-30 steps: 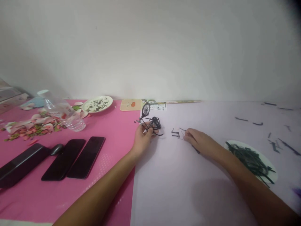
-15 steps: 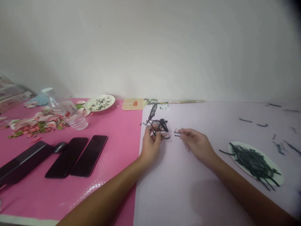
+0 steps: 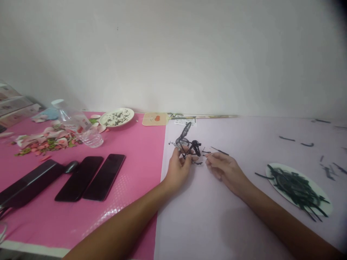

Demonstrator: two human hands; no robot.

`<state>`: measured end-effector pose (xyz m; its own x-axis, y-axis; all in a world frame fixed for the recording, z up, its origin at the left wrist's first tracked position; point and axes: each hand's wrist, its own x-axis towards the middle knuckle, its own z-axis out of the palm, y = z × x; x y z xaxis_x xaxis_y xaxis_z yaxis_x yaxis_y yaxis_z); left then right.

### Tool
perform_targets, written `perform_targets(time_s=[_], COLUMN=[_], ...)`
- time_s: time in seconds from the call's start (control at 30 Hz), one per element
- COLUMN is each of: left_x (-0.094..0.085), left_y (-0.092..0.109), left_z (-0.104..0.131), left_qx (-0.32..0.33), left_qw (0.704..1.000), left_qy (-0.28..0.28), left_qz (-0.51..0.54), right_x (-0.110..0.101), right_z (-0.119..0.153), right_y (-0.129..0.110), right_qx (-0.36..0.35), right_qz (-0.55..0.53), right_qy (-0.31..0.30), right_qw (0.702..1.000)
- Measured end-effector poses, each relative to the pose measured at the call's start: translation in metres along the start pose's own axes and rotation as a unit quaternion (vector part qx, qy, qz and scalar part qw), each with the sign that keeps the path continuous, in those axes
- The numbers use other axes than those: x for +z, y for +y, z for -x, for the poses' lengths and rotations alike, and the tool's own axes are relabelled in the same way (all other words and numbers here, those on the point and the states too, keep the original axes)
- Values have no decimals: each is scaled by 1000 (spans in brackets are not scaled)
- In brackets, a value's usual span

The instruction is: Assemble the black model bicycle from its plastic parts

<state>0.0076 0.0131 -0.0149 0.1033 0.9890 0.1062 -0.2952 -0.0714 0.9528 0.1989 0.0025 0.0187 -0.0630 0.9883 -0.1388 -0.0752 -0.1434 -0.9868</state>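
Note:
A small black model (image 3: 187, 143) with thin bars and round wheel-like parts is held above the pale sheet. My left hand (image 3: 179, 166) is closed around its lower side, thumb and fingers pinching it. Just right of the model, my right hand (image 3: 223, 168) has its fingertips pressed together on a thin dark piece (image 3: 206, 152), its end pointing at the model without clearly touching it. A slim dark stick (image 3: 220, 150) shows behind the right fingers; whether they hold it cannot be made out.
A white plate (image 3: 329, 207) of black parts lies right, with loose black pieces (image 3: 286, 138) behind it. On the pink side are two phones (image 3: 104, 177), a long black object (image 3: 29, 182), a bottle (image 3: 81, 126), petals (image 3: 51, 139), and a plate of white bits (image 3: 116, 117).
The model and my left hand have shifted slightly right and the model has tilted. My right hand's fingers have turned, and the dark stick behind them has come into view. The whole view has shifted a little.

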Motion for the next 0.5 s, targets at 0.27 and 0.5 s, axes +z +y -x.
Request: perform_targets(time_s=[0.27, 0.5], left_x=[-1, -1], left_y=[-3, 4], left_z=[-3, -3], left_qx=[-4, 43], left_qw=[1000, 997], left_qy=[1, 69], left_qz=[21, -7], right_x=[1, -5], right_z=[2, -2], right_y=[1, 2], right_qx=[-73, -203], right_qz=[106, 346], right_qy=[66, 36], right_qw=[989, 915])
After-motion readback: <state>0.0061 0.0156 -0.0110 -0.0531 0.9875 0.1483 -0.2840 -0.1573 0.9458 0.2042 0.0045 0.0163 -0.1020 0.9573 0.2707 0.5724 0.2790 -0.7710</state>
